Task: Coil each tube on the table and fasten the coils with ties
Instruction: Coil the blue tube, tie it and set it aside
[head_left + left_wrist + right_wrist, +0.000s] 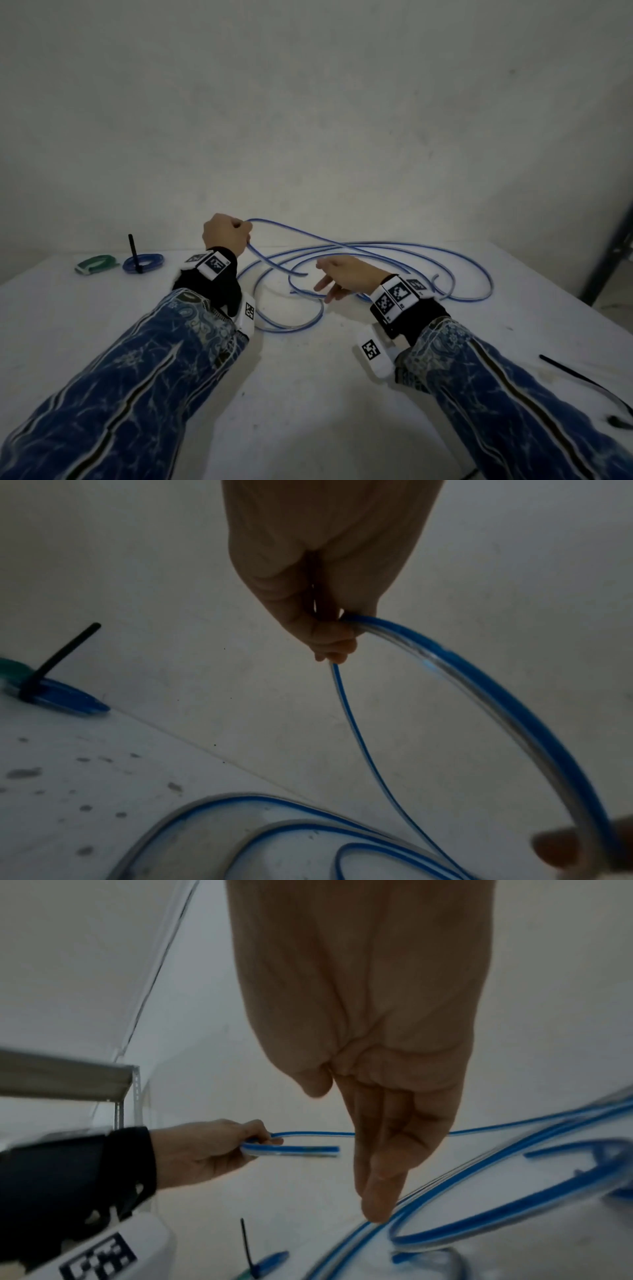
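The white desk (308, 394) carries everything, and most of it is taken up by the loose blue tube (394, 255), which sprawls in wide overlapping loops across the far middle and right, so plenty of length probably remains to be gathered. The left hand (224, 234) is raised above the desk with its fingers curled round the tube near one end; the short end section hangs down from the fist toward the desk, likely as the start of a first loop. The right hand (342, 275) hovers low over the loops, fingers relaxed and spread, gripping nothing, seemingly ready to feed in the next turn. At the far left lie a finished blue coil (144, 263) with a black tie (134, 255) standing up, and beside it a green coil (97, 264). A spare black tie (582, 380) waits at the near right edge.
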